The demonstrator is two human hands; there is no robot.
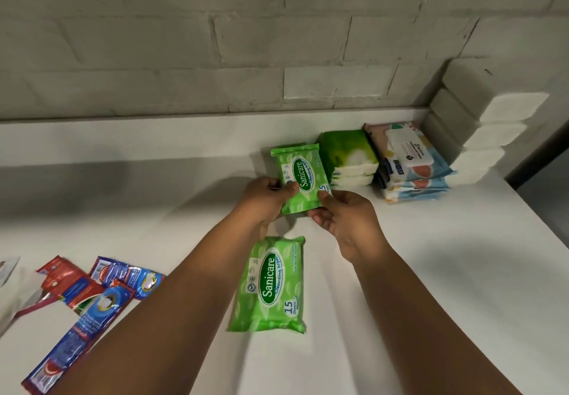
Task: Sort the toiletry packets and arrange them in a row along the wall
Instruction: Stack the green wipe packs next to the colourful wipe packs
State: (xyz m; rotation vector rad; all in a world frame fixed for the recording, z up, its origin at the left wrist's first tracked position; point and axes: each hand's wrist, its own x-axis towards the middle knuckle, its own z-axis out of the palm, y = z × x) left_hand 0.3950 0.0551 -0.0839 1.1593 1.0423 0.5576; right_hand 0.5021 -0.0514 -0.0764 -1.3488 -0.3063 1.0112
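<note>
Two hands hold one green Sanicare wipes pack [300, 179] above the white table [431, 271], just left of the row by the wall. Left hand [264, 200] pinches its lower left edge, thumb on the front; right hand [345, 219] pinches the lower right corner. Second Sanicare pack [272, 285] lies flat on the table between the forearms. Row along the grey block wall [246, 40], left to right: green-and-white tissue packs [351, 154] (stacked), patterned wet-wipe packs [409, 160] (stacked), white tissue packs [486, 129] in the corner. Red and blue toothpaste sachets [92, 296] lie loose at lower left.
</note>
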